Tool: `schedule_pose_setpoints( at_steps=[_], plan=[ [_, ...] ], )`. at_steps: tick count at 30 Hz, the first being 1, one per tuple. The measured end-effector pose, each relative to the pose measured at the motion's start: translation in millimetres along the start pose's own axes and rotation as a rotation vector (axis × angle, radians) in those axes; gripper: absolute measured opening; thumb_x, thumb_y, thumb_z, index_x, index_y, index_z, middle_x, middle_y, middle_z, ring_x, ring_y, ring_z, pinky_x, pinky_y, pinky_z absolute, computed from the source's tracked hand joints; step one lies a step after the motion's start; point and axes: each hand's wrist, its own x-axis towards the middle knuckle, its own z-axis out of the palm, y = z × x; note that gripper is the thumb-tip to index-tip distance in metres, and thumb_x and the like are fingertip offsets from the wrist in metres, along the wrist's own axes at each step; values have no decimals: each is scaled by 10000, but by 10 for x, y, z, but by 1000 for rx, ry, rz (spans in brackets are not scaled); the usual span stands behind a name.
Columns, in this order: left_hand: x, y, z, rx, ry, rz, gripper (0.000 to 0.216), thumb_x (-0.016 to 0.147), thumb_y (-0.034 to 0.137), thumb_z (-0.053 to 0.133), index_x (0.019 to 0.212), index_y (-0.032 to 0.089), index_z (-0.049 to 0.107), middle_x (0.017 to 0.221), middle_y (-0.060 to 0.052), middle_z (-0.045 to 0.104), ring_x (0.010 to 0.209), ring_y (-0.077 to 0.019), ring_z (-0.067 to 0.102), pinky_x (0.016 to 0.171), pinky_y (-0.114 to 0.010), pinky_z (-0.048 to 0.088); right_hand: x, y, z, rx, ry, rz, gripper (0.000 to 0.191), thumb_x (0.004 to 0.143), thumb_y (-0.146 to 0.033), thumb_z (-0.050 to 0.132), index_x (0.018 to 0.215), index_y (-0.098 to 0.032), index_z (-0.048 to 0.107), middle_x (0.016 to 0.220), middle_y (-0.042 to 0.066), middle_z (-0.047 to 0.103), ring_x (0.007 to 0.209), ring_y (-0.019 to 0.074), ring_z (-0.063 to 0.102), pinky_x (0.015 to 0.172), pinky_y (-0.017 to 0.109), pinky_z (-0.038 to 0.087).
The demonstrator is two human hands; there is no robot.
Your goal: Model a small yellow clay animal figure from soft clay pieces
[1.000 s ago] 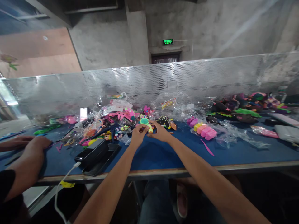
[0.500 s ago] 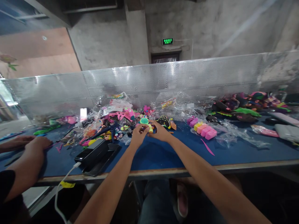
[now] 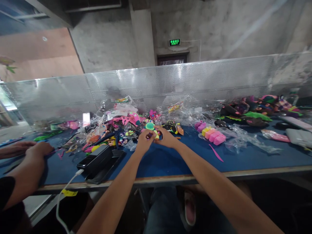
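My left hand (image 3: 143,142) and my right hand (image 3: 166,137) meet over the blue table (image 3: 170,161), fingers pinched together around a small colourful clay piece (image 3: 154,133) with yellow and purple bits. Just behind the fingers sits a round green and pink clay figure (image 3: 150,126). A dark dotted clay turtle (image 3: 171,126) lies to the right of my right hand.
Pink and yellow clay blocks (image 3: 212,135) and crumpled clear wrappers (image 3: 243,139) lie to the right. A heap of bright clay pieces and bags (image 3: 114,126) is at left, with a black phone and case (image 3: 97,162) on a white cable. Another person's hands (image 3: 31,151) rest at far left. A perforated metal screen (image 3: 170,87) backs the table.
My hands stay in the same spot; the fingers have shifted slightly on the small piece. The view has tilted a little.
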Motion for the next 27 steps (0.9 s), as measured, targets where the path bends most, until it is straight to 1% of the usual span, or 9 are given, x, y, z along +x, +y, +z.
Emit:
schedule_pose_setpoints(
  at_steps=[3,6,9,11,13,15,20,23,27],
  plan=[
    [18,-13,-5,-44,24,-31,204,791,367,561,815,180,639,781,-28,619,631,-122,506,605,-243,396,-5,-32,-9,21,4,12,725,648,-259,715,1306,-179,421,1246,120,534,1107,233,528,940,384,422],
    [49,-34,-23,-132,104,-121,272,810,417,525,877,176,633,754,-26,610,620,-121,516,584,-239,405,-13,-91,-34,39,14,36,690,685,-310,702,1305,-198,421,1214,106,554,1109,233,533,913,382,438],
    [58,-37,-31,-288,177,-347,283,788,442,553,886,181,601,785,-23,611,580,-112,528,544,-241,420,-18,-135,-53,60,29,65,653,710,-362,688,1286,-197,430,1140,97,599,1040,224,575,894,383,447],
    [40,-16,-23,-493,94,-553,321,803,472,528,949,191,582,790,-29,612,563,-118,545,524,-257,443,-18,-138,-50,83,36,61,628,711,-380,689,1262,-206,443,1104,81,617,1019,215,589,895,372,447],
    [15,17,-7,-717,-88,-688,351,827,490,494,973,184,584,746,-38,606,567,-129,561,533,-276,471,-14,-121,-36,92,30,30,588,709,-384,694,1225,-217,469,1122,72,609,1055,212,577,913,361,438],
    [1,45,6,-880,-195,-718,310,843,449,495,925,168,598,688,-31,590,546,-117,544,542,-275,483,-9,-99,-20,80,27,-8,560,699,-377,707,1191,-211,497,1157,77,589,1091,216,557,931,359,428],
    [39,64,-6,-952,-22,-773,178,844,310,514,794,152,578,628,-14,567,510,-99,519,497,-241,457,3,-96,-35,-85,154,-96,499,700,-352,722,1152,-219,557,1163,81,579,1112,233,514,986,410,381],
    [53,68,-21,-947,-29,-789,213,859,310,484,770,142,580,610,-24,564,519,-106,532,501,-241,454,5,-99,-53,-151,189,-181,406,741,-344,697,1123,-252,594,1127,61,589,1116,224,501,1021,421,344],
    [33,68,-21,-939,-31,-787,157,840,299,519,815,156,579,637,-28,578,540,-119,554,509,-250,456,5,-65,-32,-161,144,-181,342,753,-322,691,1086,-267,641,1135,65,552,1108,219,494,1014,417,353]
  ],
)
